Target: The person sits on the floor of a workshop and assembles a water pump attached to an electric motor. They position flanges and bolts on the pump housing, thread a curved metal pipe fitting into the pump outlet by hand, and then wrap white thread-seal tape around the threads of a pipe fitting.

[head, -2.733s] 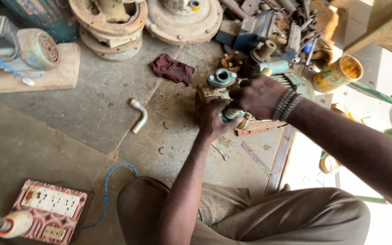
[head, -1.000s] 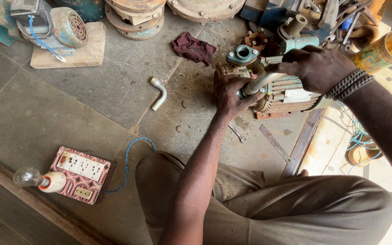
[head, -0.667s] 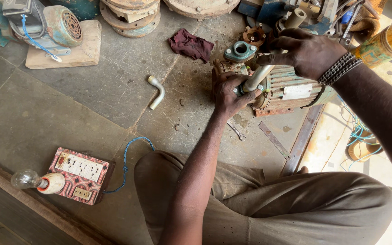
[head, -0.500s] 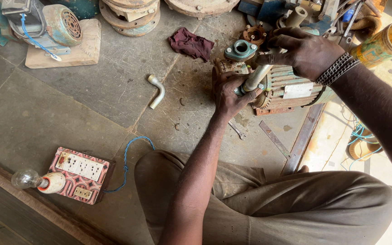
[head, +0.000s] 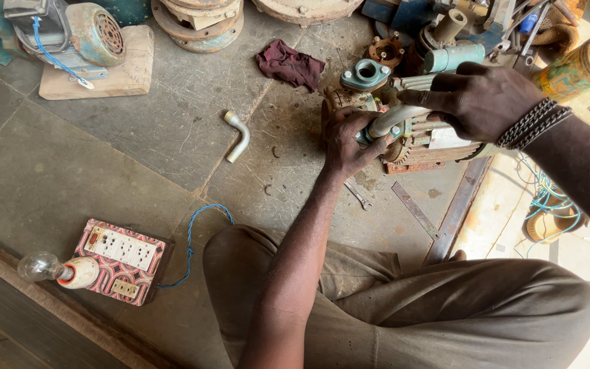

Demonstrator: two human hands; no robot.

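Note:
A rusty water pump motor (head: pixel 438 140) with a teal flange (head: pixel 365 74) lies on the concrete floor in front of me. My left hand (head: pixel 347 142) grips the lower end of a white pipe (head: pixel 396 117) where it meets the pump body. My right hand (head: pixel 481 100), with a dark bead bracelet on the wrist, holds the upper part of the same pipe and rests over the motor. My folded legs in tan trousers fill the lower frame.
A bent white pipe elbow (head: pixel 237 135) and a maroon rag (head: pixel 289 63) lie on the floor. A patterned socket board with a bulb (head: pixel 119 260) and blue wire sits at lower left. A small spanner (head: pixel 358 195), metal strips, a yellow can (head: pixel 583 68) and other motors surround the pump.
The view has shifted slightly. My right hand has slid along the pipe toward the motor's far side, while my left hand keeps its hold at the pipe's lower end.

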